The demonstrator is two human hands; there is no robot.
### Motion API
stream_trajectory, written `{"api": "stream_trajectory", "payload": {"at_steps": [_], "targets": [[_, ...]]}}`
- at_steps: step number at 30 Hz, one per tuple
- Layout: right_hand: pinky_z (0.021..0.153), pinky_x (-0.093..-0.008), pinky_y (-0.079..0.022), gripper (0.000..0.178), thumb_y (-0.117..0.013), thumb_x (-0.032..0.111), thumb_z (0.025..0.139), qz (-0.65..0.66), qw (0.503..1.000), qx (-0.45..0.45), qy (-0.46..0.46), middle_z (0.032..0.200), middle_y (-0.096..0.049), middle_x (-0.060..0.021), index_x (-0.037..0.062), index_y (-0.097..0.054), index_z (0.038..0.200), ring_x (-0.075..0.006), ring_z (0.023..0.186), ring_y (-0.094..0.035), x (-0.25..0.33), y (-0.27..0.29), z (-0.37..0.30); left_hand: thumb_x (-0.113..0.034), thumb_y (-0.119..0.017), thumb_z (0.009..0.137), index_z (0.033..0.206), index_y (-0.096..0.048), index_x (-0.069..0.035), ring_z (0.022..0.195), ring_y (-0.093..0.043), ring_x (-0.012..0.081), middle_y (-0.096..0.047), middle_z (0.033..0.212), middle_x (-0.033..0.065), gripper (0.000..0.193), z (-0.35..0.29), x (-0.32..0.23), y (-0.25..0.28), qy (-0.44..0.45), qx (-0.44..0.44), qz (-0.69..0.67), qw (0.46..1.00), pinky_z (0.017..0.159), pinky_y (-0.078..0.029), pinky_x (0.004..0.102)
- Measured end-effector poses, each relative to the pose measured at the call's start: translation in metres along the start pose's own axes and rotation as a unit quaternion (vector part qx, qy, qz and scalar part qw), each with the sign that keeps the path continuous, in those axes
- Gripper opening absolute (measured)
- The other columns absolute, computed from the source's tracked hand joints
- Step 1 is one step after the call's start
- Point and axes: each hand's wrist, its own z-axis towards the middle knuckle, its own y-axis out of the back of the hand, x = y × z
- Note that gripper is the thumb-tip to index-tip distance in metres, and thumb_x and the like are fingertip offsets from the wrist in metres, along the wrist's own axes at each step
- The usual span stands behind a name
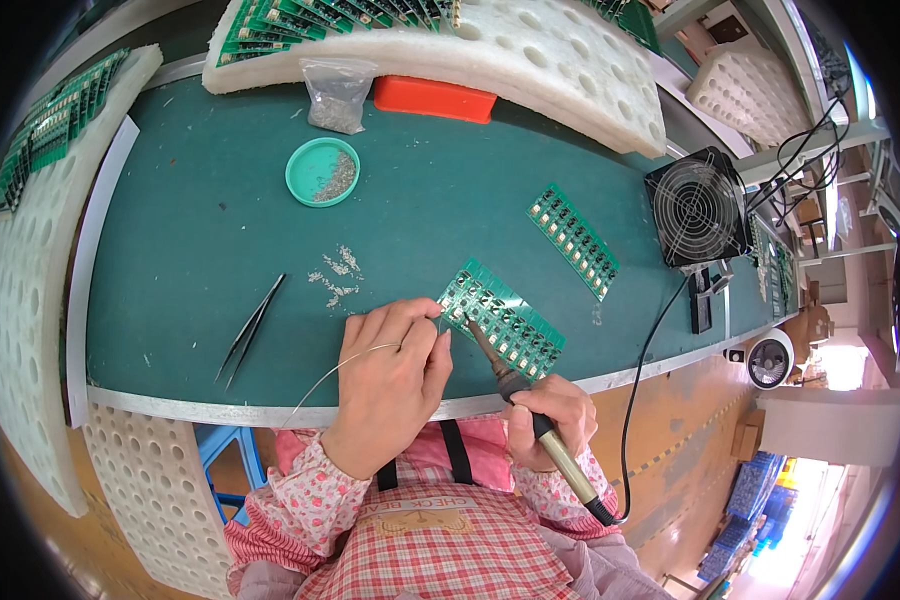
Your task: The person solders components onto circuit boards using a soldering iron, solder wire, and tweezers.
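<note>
In my right hand (pixel 558 420) is a soldering iron (pixel 515 383), its fingers wrapped round the handle. The iron's tip meets the left part of a green circuit board (pixel 510 325) that bears rows of small parts. My left hand (pixel 394 352) is closed at the board's left edge, pinching a thin solder wire (pixel 335 368) that loops back over the hand and hangs toward the table's front edge. The wire's end near the iron tip is too small to make out. A second circuit board (pixel 573 242) lies farther back on the right.
Black tweezers (pixel 252 330) and loose tiny parts (pixel 338 275) lie left of my hands. Behind are a green dish (pixel 322 172), a plastic bag (pixel 337 95) and a red box (pixel 434 98). A black fan (pixel 698 208) stands right, near the iron's cable (pixel 638 370). Foam racks (pixel 570 75) hold boards.
</note>
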Motion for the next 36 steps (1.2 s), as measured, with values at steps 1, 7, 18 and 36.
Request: {"api": "stream_trajectory", "payload": {"at_steps": [1, 7, 18, 36], "targets": [[0.046, -0.0323, -0.046, 0.022, -0.071, 0.001, 0.080, -0.011, 1.000, 0.007, 0.011, 0.063, -0.062, -0.0050, 0.0017, -0.060, 0.098, -0.0210, 0.050, -0.058, -0.001, 0.001, 0.000, -0.004, -0.068, 0.083, 0.076, -0.054, -0.002, 0.081, -0.058, 0.0280, -0.068, 0.106, 0.0084, 0.016, 0.000, 0.001, 0.000, 0.000, -0.002, 0.000, 1.000, 0.075, -0.042, 0.0387], [0.069, -0.0391, -0.052, 0.050, -0.084, 0.011, 0.071, -0.180, 0.978, 0.099, -0.025, 0.099, -0.065, -0.0123, 0.0066, -0.064, 0.118, -0.0272, 0.083, -0.064, -0.014, 0.020, -0.001, -0.004, -0.068, 0.083, 0.076, -0.054, -0.002, 0.080, -0.058, 0.0283, -0.068, 0.105, 0.0092, 0.016, -0.001, 0.002, 0.001, 0.003, -0.002, -0.013, 1.000, 0.075, -0.043, 0.0386], [0.088, -0.0416, -0.047, 0.074, -0.087, 0.016, 0.070, -0.201, 0.971, 0.065, -0.116, 0.114, -0.060, -0.0166, 0.0085, -0.055, 0.136, -0.0346, 0.100, -0.059, -0.030, 0.019, 0.004, -0.006, -0.063, 0.089, 0.078, -0.052, -0.002, 0.079, -0.059, 0.0301, -0.070, 0.101, 0.0121, 0.016, -0.001, -0.001, 0.007, 0.051, 0.022, -0.049, 0.997, 0.075, -0.043, 0.0396], [0.079, -0.0372, -0.051, 0.084, -0.090, 0.013, 0.068, -0.018, 0.986, -0.064, -0.155, 0.116, -0.057, -0.0155, 0.0005, -0.045, 0.138, -0.0263, 0.092, -0.058, 0.001, -0.001, 0.008, -0.014, -0.052, 0.104, 0.112, -0.061, 0.004, 0.084, -0.058, 0.0082, -0.066, 0.093, 0.0020, 0.021, 0.013, -0.014, -0.009, 0.245, 0.058, -0.422, 0.871, 0.078, -0.048, 0.0240]]}}
